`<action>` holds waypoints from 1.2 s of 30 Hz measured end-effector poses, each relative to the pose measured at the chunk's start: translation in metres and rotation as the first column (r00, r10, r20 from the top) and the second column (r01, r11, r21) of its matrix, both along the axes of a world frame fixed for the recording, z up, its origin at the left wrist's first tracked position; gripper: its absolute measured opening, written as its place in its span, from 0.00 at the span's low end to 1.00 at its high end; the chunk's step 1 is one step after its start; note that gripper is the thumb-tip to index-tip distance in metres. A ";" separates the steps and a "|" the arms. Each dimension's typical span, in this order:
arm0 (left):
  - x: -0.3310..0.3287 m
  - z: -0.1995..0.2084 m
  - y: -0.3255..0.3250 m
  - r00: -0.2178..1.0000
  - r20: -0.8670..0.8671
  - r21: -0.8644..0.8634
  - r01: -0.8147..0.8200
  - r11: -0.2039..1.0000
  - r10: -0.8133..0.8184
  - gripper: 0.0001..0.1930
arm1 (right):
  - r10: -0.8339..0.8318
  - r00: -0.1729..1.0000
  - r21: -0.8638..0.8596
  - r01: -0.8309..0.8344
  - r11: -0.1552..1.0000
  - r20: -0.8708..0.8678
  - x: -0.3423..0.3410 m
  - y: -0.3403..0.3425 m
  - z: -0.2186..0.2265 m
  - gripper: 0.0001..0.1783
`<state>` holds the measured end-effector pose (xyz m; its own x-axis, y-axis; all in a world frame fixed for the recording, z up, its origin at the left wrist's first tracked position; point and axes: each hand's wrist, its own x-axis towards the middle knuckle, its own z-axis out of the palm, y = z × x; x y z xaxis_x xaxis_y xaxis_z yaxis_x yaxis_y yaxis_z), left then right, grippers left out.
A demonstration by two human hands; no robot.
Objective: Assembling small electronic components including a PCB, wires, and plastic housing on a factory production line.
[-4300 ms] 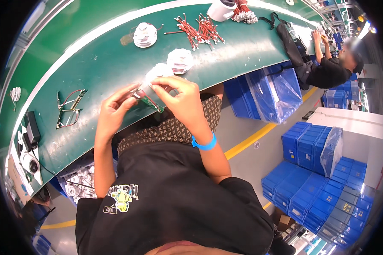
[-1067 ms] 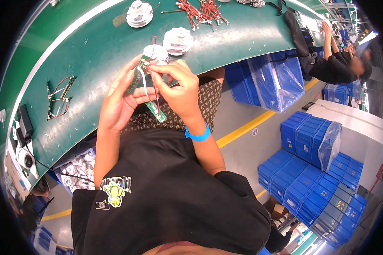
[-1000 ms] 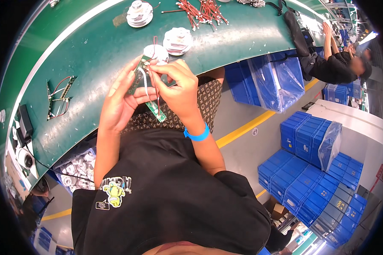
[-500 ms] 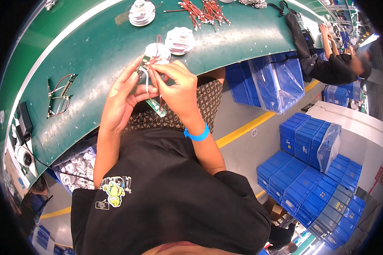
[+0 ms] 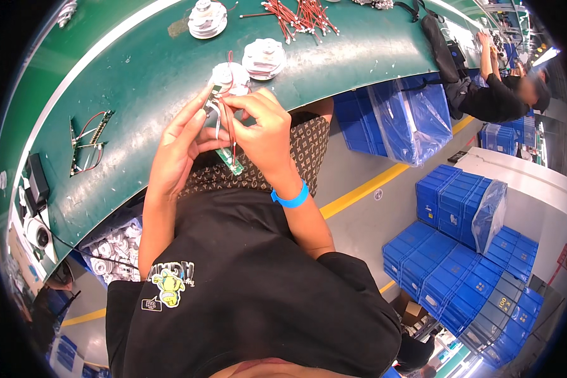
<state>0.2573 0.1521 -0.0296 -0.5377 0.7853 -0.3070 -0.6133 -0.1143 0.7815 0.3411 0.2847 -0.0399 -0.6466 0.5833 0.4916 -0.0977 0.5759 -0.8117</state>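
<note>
Green circuit board [image 5: 232, 165] — blue wristband [image 5: 292, 196] — brown-patterned cloth [image 5: 307, 145].

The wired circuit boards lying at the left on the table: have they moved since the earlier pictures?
No. The wired circuit boards keep the same place on the green table, judged against the black box; only the view has shifted.

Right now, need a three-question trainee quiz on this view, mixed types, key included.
1. What does the left hand hold?
2. True or false: the pile of red wires lies on the green bench.
3. Which wrist wears the blue wristband: a) left, b) right?

Key:
1. A green circuit-board assembly with wires.
2. True.
3. b.
</note>
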 end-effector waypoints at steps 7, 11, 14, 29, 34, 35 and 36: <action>-0.001 0.004 -0.004 0.991 -0.130 -0.156 0.010 0.988 -0.030 0.22 | -0.003 1.000 0.278 0.002 0.961 0.004 0.002 0.004 -0.003 0.12; -0.001 0.009 -0.003 0.969 -0.242 -0.196 0.002 0.981 -0.050 0.21 | 0.006 1.000 0.336 -0.007 0.942 0.004 0.001 0.004 -0.001 0.11; 0.001 0.013 -0.004 0.943 -0.328 -0.188 -0.013 0.982 -0.051 0.20 | 0.008 1.000 0.325 -0.014 0.946 0.018 0.000 0.000 -0.002 0.10; -0.023 0.006 -0.009 0.837 -0.543 -0.211 -0.062 0.975 -0.064 0.20 | -0.008 0.990 0.240 -0.026 0.970 0.139 0.004 0.007 0.010 0.19; -0.022 0.020 0.000 0.531 -0.797 -0.425 -0.152 0.892 -0.290 0.25 | -0.004 0.995 0.040 0.000 0.999 0.095 -0.007 -0.007 -0.012 0.41; -0.024 0.016 0.001 0.453 -0.842 -0.408 -0.181 0.895 -0.293 0.34 | 0.063 0.985 0.018 -0.067 0.998 0.161 -0.006 -0.005 -0.012 0.45; -0.029 0.012 -0.001 0.442 -0.849 -0.406 -0.196 0.893 -0.289 0.34 | 0.073 0.987 0.018 -0.076 0.997 0.145 -0.009 -0.008 -0.012 0.45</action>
<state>0.2286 0.1514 -0.0172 -0.6603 0.7503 0.0339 0.4353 0.3455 0.8314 0.3322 0.2766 -0.0515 -0.7529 0.5203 0.4032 -0.0239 0.5905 -0.8067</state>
